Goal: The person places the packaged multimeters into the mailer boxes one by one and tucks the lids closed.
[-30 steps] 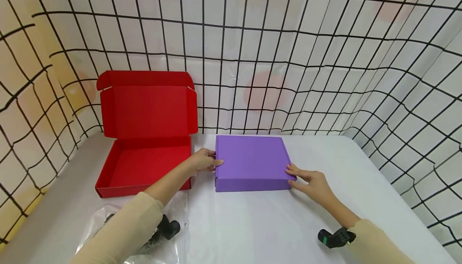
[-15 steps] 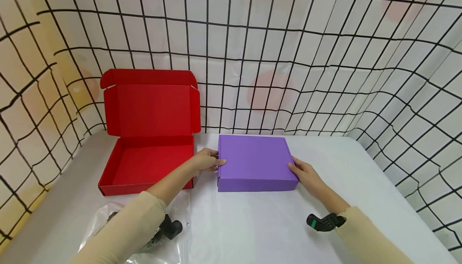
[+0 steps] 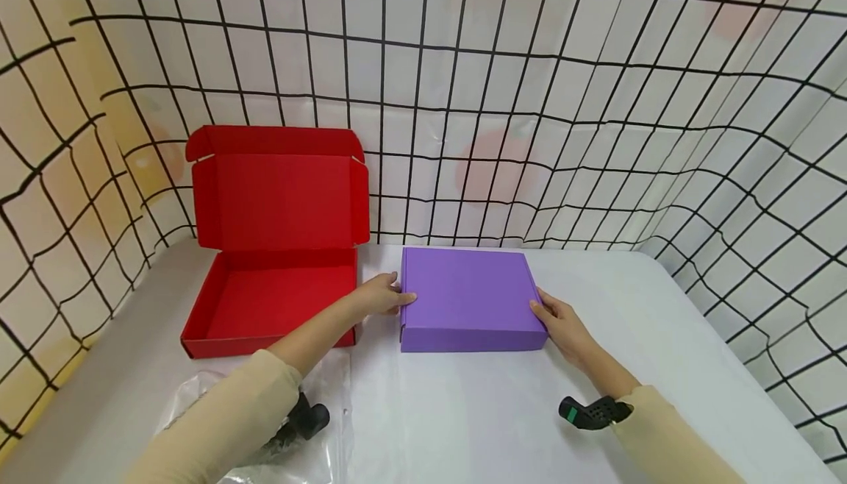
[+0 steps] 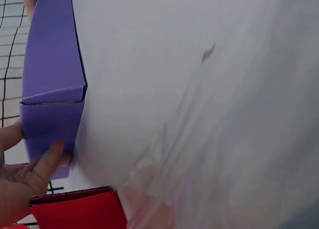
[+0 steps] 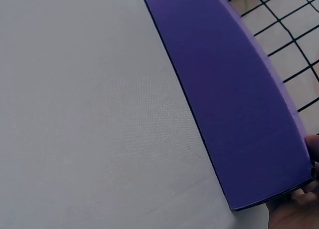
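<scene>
A closed purple cardboard box (image 3: 470, 289) lies flat on the white table, its lid down. My left hand (image 3: 380, 296) holds its left side, the thumb on the top edge and the other fingers against the end wall, as the left wrist view shows with one fingertip on the purple box (image 4: 52, 124). At the box's right side my right hand (image 3: 561, 322) grips the near corner, thumb on top and fingers along the side. In the right wrist view the long front wall of the purple box (image 5: 234, 99) shows, with only part of the right hand (image 5: 299, 209) visible.
Left of the purple box stands an open red cardboard box (image 3: 284, 296), its lid upright; nothing shows inside. Near the front left, a clear plastic bag (image 3: 317, 458) lies partly under the left arm. Black wire mesh (image 3: 463, 138) rises behind and at both sides of the table.
My right hand has moved in from a loose touch at the box's right corner to a closer grip. The left hand stays at the left side. The boxes have hardly moved.
</scene>
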{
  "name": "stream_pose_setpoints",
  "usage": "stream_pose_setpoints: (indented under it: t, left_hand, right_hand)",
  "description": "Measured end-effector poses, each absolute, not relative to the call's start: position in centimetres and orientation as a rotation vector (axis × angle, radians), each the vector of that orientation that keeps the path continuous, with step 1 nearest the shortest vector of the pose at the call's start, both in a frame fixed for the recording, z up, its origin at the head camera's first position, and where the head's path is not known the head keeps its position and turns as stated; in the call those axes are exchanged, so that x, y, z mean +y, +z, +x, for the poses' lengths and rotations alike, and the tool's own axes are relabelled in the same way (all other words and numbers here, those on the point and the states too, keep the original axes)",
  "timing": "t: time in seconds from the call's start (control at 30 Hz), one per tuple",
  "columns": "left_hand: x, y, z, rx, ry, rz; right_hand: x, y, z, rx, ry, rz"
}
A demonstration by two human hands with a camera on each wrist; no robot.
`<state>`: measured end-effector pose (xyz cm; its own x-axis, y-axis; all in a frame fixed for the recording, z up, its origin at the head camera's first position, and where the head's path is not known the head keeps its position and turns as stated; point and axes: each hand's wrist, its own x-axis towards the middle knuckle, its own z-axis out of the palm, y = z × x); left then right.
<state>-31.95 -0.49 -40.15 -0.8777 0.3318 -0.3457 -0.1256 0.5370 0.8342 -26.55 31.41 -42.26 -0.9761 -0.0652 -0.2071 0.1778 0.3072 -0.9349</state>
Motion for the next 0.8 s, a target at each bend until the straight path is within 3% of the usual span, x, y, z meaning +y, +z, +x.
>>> stream_pose_setpoints:
  t: [0.2,0.33,0.8]
  left_hand:
    - [-1.1,-39.1,-31.1,2.824,0.679,0.734]
    - [-1.8,-38.6,-31.0,2.794,0.470,0.980]
    - [-1.8,-37.7,-31.1,2.734,0.096,1.208]
  right_hand:
    - [31.5,-42.6,-26.4,2.390,-1.728,0.087]
    - [31.6,-42.6,-26.4,2.426,-1.715,0.064]
    - [31.8,-42.4,-26.7,2.383,-1.692,0.063]
